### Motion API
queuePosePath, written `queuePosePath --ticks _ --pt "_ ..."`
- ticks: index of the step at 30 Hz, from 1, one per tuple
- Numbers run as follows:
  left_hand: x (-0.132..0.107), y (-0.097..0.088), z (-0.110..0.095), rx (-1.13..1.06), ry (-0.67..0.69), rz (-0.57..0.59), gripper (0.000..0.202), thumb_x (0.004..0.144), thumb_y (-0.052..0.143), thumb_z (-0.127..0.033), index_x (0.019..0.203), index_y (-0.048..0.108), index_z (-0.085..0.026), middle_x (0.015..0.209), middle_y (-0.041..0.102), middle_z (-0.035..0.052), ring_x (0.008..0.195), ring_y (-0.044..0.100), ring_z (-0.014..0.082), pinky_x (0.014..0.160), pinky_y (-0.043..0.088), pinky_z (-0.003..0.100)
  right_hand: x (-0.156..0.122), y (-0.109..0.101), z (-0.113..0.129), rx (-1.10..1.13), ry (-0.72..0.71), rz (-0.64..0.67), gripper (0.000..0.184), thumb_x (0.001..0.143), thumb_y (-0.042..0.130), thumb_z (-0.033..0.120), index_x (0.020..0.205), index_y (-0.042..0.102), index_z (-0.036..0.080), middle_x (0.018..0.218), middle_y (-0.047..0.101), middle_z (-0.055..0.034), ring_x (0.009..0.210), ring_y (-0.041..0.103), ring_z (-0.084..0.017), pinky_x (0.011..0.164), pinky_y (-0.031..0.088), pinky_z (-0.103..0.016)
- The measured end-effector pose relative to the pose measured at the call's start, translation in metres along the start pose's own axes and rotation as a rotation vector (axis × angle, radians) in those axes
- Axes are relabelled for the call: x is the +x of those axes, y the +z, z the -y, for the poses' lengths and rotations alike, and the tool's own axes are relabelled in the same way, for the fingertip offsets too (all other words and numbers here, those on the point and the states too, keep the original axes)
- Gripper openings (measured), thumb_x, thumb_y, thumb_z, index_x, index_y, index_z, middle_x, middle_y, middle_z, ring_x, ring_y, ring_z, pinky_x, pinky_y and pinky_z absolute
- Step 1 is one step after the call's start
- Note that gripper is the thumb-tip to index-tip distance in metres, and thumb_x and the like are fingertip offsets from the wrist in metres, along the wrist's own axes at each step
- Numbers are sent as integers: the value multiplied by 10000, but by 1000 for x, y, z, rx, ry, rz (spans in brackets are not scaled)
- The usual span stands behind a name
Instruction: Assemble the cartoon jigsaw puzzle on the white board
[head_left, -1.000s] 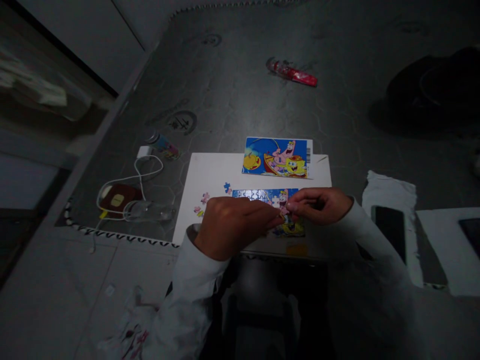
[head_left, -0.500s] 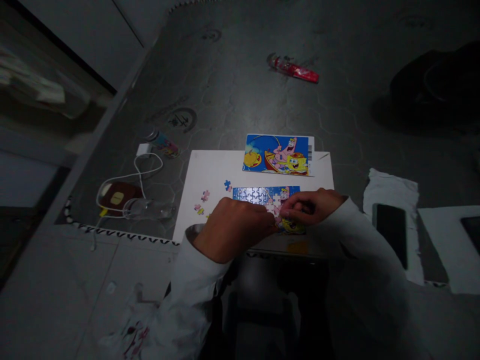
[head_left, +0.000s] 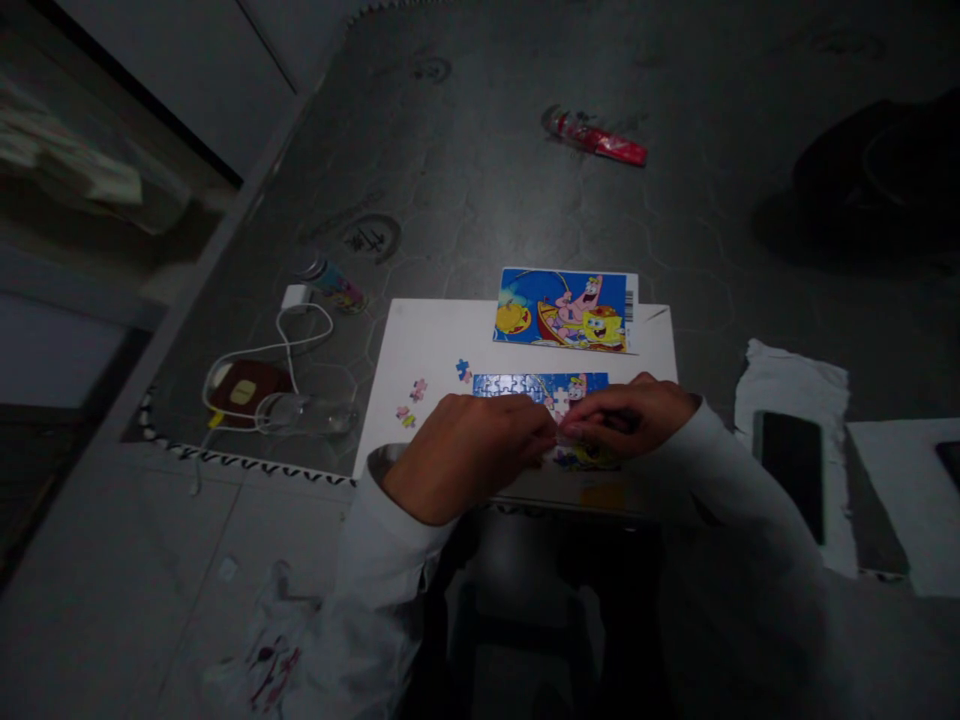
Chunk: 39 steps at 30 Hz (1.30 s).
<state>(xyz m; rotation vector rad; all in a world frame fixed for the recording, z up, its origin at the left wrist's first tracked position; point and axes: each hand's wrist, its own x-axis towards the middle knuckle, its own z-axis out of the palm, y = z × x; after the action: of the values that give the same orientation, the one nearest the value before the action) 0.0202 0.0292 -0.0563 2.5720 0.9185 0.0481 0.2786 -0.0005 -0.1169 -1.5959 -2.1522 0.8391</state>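
Partly assembled, the jigsaw puzzle [head_left: 510,384] lies under my hands, showing blue sky and cartoon figures, with a pale gap near its middle. My left hand [head_left: 476,445] is closed over its lower left part, fingertips together. Coming from the other side, my right hand [head_left: 634,415] pinches a small pale pinkish puzzle piece, mostly hidden where both hands' fingertips meet. What the left fingers hold is hidden. Loose to the left are a blue puzzle piece [head_left: 463,370], a pink puzzle piece [head_left: 418,390] and a pink-yellow puzzle piece [head_left: 406,416].
A picture card [head_left: 562,310] lies at the back of the white board [head_left: 435,330]. To the left are a printed tube [head_left: 337,285], a white cable, a brown case [head_left: 251,393] and a clear bottle [head_left: 307,413]. A phone [head_left: 789,470] rests at right; a red packet [head_left: 611,145] lies far back.
The view has shifted slightly, moving everything a little to the right. My left fingers have moved closer to the right fingertips, and both hands stay over the puzzle.
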Motion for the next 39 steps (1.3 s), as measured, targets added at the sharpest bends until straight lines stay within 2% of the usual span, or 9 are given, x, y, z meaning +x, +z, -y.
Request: queuePosePath --ticks 3,6,10,14,18,21,25,35,39 --pt "0 0 -1 -61 -21 -6 125 1114 725 -298 1063 803 -214 1030 872 20 852 803 171 702 498 271 -3 -11 9 40 -24 18 200 1025 788 540 1008 925 396 810 840 41 670 718 -149 839 533 -325" --pt "1 -2 -3 -130 -43 -21 62 1082 750 -238 1052 795 -206 992 868 18 837 800 174 716 515 267 -5 -18 16 71 14 44 179 979 835 583 994 924 429 851 855 32 746 759 -192 977 540 -398" --pt "3 0 -3 -370 -85 -108 65 1093 738 -208 1113 799 -204 991 887 6 800 803 146 713 537 241 -2 -14 15 97 86 35 182 923 855 612 951 917 443 782 832 36 707 740 -217 983 550 -444" --pt "9 6 -4 -496 -182 -203 109 1067 771 -168 1105 855 -228 984 901 -5 800 809 142 794 589 250 -3 -14 14 117 70 53 195 950 811 613 985 918 454 810 843 42 701 735 -204 995 527 -453" --pt "14 10 -6 -494 -303 -164 70 1021 841 -190 1057 884 -234 915 894 -17 773 804 154 816 596 271 -9 -23 13 58 61 78 190 992 777 540 1030 909 409 849 848 17 733 733 -206 908 474 -432" --pt "16 14 -9 -489 -315 -134 66 1019 842 -198 1026 892 -240 899 891 -19 784 810 161 799 580 274 -12 -28 11 8 45 133 124 931 841 438 1033 880 379 736 766 40 713 702 -191 861 407 -403" --pt "18 20 -15 -518 -314 -117 97 1031 818 -185 1002 892 -239 848 874 -27 794 813 160 753 549 262 -12 -25 10 -30 26 180 97 859 877 338 936 819 325 714 701 61 794 716 -193 883 353 -391" --pt "21 24 -20 -384 -304 -126 45 993 873 -233 963 902 -250 808 866 -20 742 781 177 737 522 289 -11 -21 11 -12 69 176 105 855 869 362 907 784 327 719 725 70 779 721 -208 901 382 -426" --pt "20 25 -18 -404 -278 -126 87 1034 816 -231 1008 899 -245 925 895 1 843 819 193 785 572 299 -12 -19 12 -16 78 165 123 839 888 330 898 780 333 714 714 80 797 730 -218 919 397 -431"
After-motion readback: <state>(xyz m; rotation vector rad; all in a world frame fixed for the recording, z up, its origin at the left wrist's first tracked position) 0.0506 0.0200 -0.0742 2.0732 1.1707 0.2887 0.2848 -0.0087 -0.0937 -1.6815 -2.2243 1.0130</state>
